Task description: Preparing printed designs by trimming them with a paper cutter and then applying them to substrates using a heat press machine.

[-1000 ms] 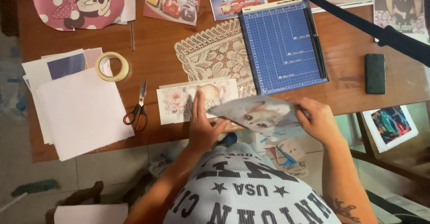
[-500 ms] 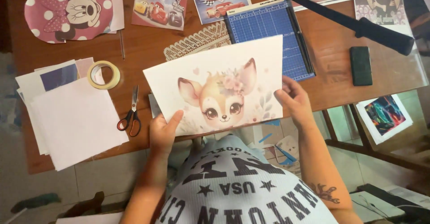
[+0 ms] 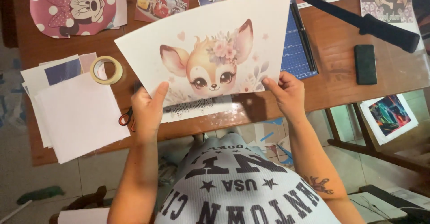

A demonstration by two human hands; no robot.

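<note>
Holding the fawn print [image 3: 210, 53] up over the table's near edge, left hand [image 3: 147, 109] and right hand [image 3: 286, 94] pinching its lower corners. Just lifted higher, now face-up, hiding the paper trimmer [image 3: 298, 45].

The person wears a light grey top [image 3: 237, 183] with thin ribs running through the cloth. Big dark block letters go across the chest, and two small dark stars sit among them. The top has no sleeves, so both arms are bare from shoulder to hand. The right arm [image 3: 313, 161] has a small dark tattoo [image 3: 319, 184] on the forearm, a leafy or crown-like shape with thin lines. The left arm [image 3: 139, 170] has no marks that show. No rings, watch or bracelets show on the left hand [image 3: 148, 109] or the right hand [image 3: 286, 94].
</note>
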